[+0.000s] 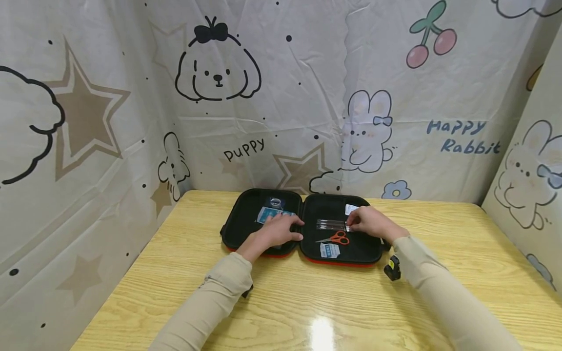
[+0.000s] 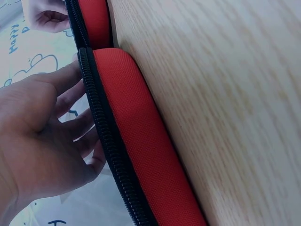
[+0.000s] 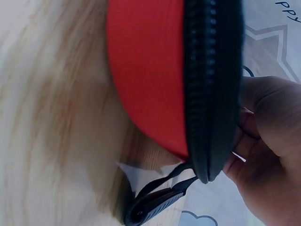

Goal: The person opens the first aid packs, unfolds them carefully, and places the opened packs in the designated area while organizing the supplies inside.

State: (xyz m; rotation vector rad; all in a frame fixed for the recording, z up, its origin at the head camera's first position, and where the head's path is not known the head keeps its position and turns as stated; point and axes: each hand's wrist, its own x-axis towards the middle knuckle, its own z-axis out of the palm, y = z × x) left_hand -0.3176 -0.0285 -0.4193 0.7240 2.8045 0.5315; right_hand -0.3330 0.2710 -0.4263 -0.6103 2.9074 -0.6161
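Observation:
A black-lined zip case (image 1: 237, 229) with a red outer shell lies unfolded on the table. My left hand (image 1: 278, 230) reaches into its left half, fingers spread loosely over a blue packet (image 1: 265, 214). In the left wrist view, the case's red side (image 2: 136, 127) hides part of the left fingertips. My right hand (image 1: 371, 222) is in the right half, fingertips pinching the right end of several slim clear packets (image 1: 329, 224). Just below these lie orange-handled scissors (image 1: 339, 238) and a white-and-blue sachet (image 1: 330, 250). The case wall covers the right fingertips in the right wrist view.
A small packet with a round item (image 1: 275, 202) sits at the back of the left half, and a white sachet (image 1: 350, 209) at the back of the right. The case has a black strap (image 3: 157, 202). A printed cloth (image 1: 272, 97) hangs behind the wooden table (image 1: 307, 302).

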